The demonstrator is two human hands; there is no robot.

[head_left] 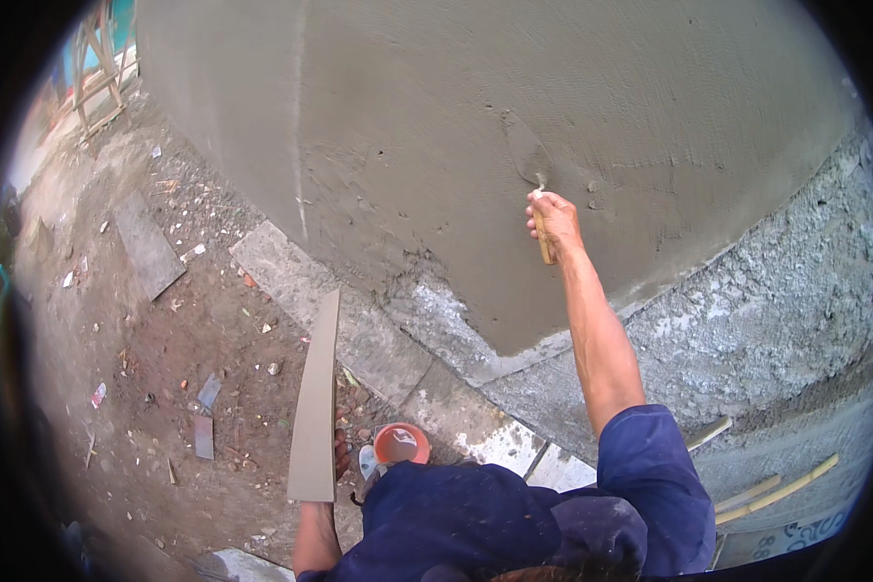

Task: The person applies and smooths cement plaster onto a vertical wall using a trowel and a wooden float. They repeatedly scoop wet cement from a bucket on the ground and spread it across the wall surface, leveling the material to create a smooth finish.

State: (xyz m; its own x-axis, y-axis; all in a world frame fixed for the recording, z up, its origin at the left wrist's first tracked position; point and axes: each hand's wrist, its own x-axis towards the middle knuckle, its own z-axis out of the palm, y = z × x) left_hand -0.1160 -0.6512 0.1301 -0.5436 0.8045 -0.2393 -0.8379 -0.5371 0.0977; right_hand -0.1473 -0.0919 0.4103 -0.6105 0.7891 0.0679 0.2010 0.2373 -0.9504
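Right hand (559, 223): out at full reach, fingers wrapped together and clamped on the wooden handle of a trowel (545, 242). The blade points up and away from the person, lying against the wet grey wall (407, 107), its colour close to the plaster. Small lumps and shallow ridges mark the surface around it.

Left hand (341, 456): low, near the body, holding up a long board (314, 412). Fingers curl together at the board's right edge, closed in holding it; the rest of the grip is hidden behind. The board stands steeply in view, narrower toward its far end, well apart from the trowel.

Just right of the left hand, an orange bucket (424, 451) stands on the ground, greyish-brown stuff inside. A pale concrete ledge (286, 267) runs along the wall's foot, splashed white near the bucket. To the right of the smooth plaster, a rough grey strip (747, 301) slants upward; pale sticks (791, 488) lie beyond it, near the right sleeve (650, 475), dark blue.

Left side: brown dirt ground (194, 339), scattered with chips and scraps, and a flat grey slab (148, 247). Wooden frame (97, 73) at upper left.
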